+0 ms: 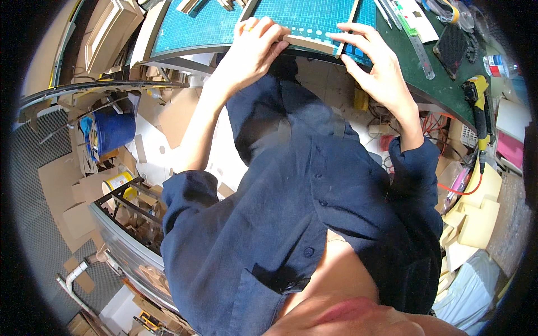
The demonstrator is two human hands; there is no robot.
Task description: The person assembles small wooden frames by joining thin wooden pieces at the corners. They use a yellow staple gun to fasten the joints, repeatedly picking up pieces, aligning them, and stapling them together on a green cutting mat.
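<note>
My left hand (259,49) is closed at the table's near edge, its thumb and fingers pinching the left end of a flat wooden strip (311,43). This strip lies crosswise along the edge of a teal cutting mat (196,25). At its right end, a thin wooden strip (352,17) runs away from me over the mat. My right hand (374,60) is bent around the near end of that thin strip, fingertips across it and thumb close to its tip. Whether the two strips are joined, I cannot tell.
More wooden strips (227,4) lie at the mat's far side. To the right are a steel ruler (421,59), a black block (450,50) and a yellow-and-black power tool (477,92) with a red hose. A blue bucket (115,131) and cardboard stand at the lower left.
</note>
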